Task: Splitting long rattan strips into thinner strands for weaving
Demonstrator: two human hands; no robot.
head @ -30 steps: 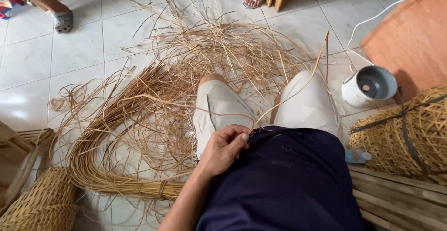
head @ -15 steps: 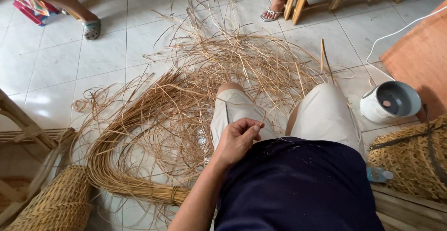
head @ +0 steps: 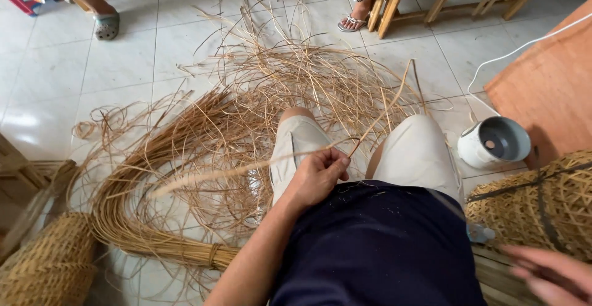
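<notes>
Head view: left hand (head: 317, 175) is closed on a long straw strand (head: 246, 168) over the left knee. Right hand (head: 549, 275) is blurred at near right, grip unclear, beside a woven basket (head: 542, 210). Straw pile (head: 246, 115) is spread on the floor beyond.

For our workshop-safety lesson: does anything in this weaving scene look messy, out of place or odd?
Yes. Loose rattan strands sprawl tangled across the tiled floor, though one bundle is tied. A white cord trails over the floor near the white container.
</notes>
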